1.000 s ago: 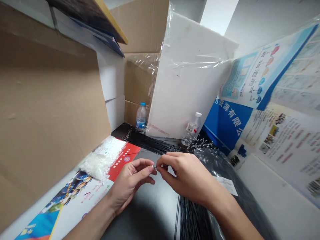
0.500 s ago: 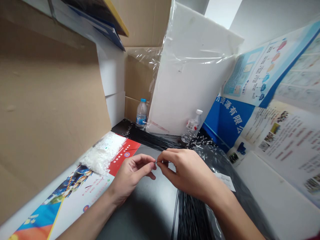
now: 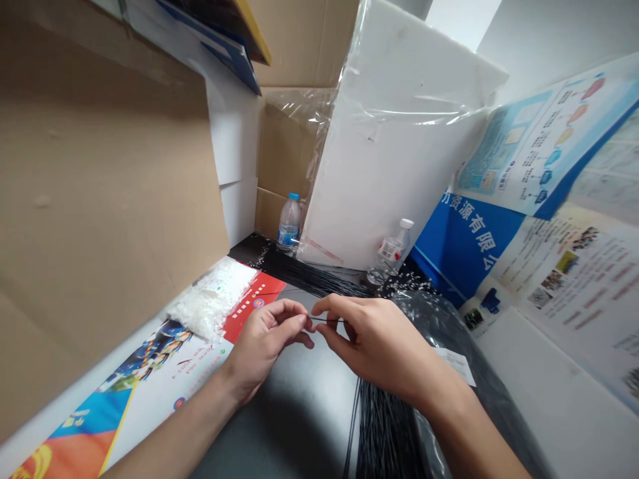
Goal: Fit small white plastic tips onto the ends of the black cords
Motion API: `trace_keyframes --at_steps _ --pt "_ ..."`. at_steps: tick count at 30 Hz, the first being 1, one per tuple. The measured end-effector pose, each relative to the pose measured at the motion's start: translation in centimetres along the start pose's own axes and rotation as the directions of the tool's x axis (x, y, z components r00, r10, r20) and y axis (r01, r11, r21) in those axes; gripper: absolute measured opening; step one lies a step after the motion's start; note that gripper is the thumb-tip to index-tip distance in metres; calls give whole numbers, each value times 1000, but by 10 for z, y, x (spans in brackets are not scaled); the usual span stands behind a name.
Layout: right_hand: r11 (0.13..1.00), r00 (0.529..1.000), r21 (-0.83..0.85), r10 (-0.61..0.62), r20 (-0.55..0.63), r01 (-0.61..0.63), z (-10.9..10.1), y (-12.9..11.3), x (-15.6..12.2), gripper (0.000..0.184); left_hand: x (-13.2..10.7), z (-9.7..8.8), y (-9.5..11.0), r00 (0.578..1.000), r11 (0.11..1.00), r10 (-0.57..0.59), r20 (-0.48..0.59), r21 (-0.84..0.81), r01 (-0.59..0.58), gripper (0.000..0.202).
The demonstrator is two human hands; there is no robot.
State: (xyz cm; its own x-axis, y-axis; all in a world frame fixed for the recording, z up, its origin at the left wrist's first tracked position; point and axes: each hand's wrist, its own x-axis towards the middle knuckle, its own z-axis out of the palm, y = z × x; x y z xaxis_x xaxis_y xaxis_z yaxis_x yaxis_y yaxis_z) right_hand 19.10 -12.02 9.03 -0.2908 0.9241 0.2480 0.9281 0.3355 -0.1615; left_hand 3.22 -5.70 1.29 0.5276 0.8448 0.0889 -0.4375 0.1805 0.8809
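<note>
My left hand (image 3: 267, 346) pinches the end of a thin black cord (image 3: 324, 320) between thumb and index finger. From there the cord runs right, into the curled fingers of my right hand (image 3: 372, 336). The right thumb and index fingertips stand slightly apart around it; how firmly they grip is hard to see. Anything small at the cord's end is hidden by the left fingertips. Below my right hand lies a thick bundle of black cords (image 3: 387, 432). Another bundle of black cords (image 3: 319, 274) with small white ends lies behind both hands.
A clear bag of small white pieces (image 3: 214, 299) rests on a printed red-and-white sheet (image 3: 200, 362) at left. Two plastic bottles, one blue-capped (image 3: 289, 226) and one white-capped (image 3: 392, 253), stand behind. Cardboard (image 3: 114, 219) walls the left; black plastic (image 3: 479, 379) lies right.
My right thumb and index fingertips have parted a little, showing more of the cord between them. My left hand keeps its pinch. The view has shifted slightly.
</note>
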Motion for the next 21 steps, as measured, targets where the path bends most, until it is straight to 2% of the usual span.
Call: trace_keyframes --at_steps 4,10,14,18,21 --pt "1000 999 6 -11 -44 12 1 2 1 10 2 0 1 999 998 -29 -41 -56 27 22" --pt "999 997 37 27 -74 -24 -2 2 0 12 3 -1 2 1000 999 -9 -27 -43 8 20" --pt "997 993 27 72 -94 -69 -4 2 0 13 0 -2 3 997 992 75 -5 98 -74 16" --pt "996 992 40 87 -87 -84 -4 2 0 13 -2 -1 4 982 948 188 11 260 -184 16" --pt "995 994 46 88 -65 -85 -4 2 0 13 -2 0 3 976 911 218 -6 360 -202 14"
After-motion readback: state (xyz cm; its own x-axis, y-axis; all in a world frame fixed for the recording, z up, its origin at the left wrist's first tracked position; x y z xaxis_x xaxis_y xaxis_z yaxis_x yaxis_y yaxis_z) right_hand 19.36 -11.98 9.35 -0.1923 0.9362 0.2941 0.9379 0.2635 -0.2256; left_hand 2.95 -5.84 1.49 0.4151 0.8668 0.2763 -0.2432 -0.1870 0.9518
